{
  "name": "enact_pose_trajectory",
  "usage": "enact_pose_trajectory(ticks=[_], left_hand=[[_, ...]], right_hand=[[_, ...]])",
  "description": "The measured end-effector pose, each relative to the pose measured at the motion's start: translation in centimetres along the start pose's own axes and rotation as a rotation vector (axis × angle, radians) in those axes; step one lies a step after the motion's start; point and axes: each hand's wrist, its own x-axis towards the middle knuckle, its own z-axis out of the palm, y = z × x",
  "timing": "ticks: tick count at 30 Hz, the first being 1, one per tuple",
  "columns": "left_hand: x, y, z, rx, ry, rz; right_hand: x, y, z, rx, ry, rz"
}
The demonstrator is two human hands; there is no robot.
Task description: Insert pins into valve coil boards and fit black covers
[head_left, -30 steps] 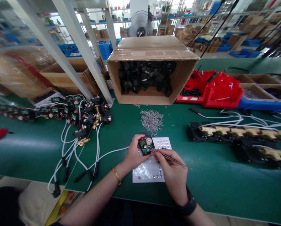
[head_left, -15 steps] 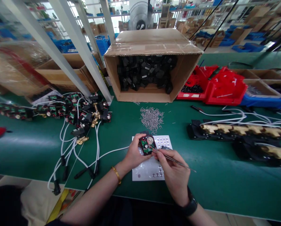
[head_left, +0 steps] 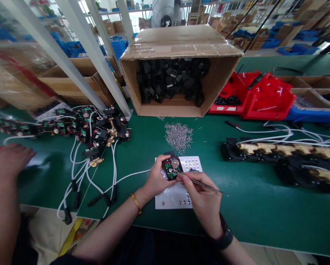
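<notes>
My left hand (head_left: pixel 155 179) is closed around a small black module (head_left: pixel 171 168) with a green board, red parts and a round metal disc on top; a white cable runs from it to the left. My right hand (head_left: pixel 200 197) pinches thin metal tweezers (head_left: pixel 202 183) whose tips touch the module's top face. Both hands hover over a white tray (head_left: pixel 167 198) holding small round metal discs. A pile of small metal pins (head_left: pixel 178 135) lies just beyond the tray.
An open cardboard box (head_left: pixel 178 40) of black parts lies on its side at the back. Wired modules (head_left: pixel 93 129) crowd the left, brass-fitted assemblies (head_left: pixel 281 149) the right, red bins (head_left: pixel 267 95) behind. Another person's hand (head_left: pixel 7 160) rests on the green mat at far left.
Another person's hand and arm have come into view at the far left. My hands stay on the module and tweezers; the view has tilted slightly down.
</notes>
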Motion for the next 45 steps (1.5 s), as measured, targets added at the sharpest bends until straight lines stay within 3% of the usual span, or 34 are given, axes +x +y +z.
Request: enact_pose_trajectory(ticks=[16, 21, 26, 31, 34, 36, 38, 41, 43, 45], left_hand=[[-0.3, 0.3, 0.2, 0.003, 0.023, 0.006], [-0.2, 0.0, 0.3, -0.044, 0.008, -0.018], [-0.1, 0.2, 0.3, -0.026, -0.024, -0.036], [-0.1, 0.2, 0.1, -0.079, -0.035, -0.1], [-0.1, 0.2, 0.1, -0.107, -0.038, -0.138], [-0.2, 0.3, 0.2, -0.163, -0.023, -0.162], [-0.2, 0.6, 0.3, -0.247, 0.005, -0.197], [-0.3, 1.6, 0.1, -0.324, 0.062, -0.251], [-0.4, 2.7, -0.3, -0.3, 0.073, -0.256], [-0.6, 3.9, -1.0, -0.176, 0.043, -0.21]], right_hand=[[1.7, -0.6, -1.2, -0.028, -0.171, 0.038], [2.1, -1.0, -1.1, 0.045, -0.149, 0.063], [2.2, -1.0, -1.2, 0.23, -0.118, 0.195], [2.6, -0.2, -2.7, 0.254, -0.053, 0.235], [3.2, 0.3, -5.0, 0.129, 0.093, 0.122], [3.4, 0.5, -6.3, -0.101, 0.17, 0.055], [3.0, 0.6, -6.7, -0.459, 0.111, 0.031], [1.5, 1.0, -5.3, -0.925, -0.141, -0.01], [0.6, 1.3, -4.1, -1.013, -0.216, -0.012], [0.2, 1.6, -3.5, -0.86, -0.199, 0.053]])
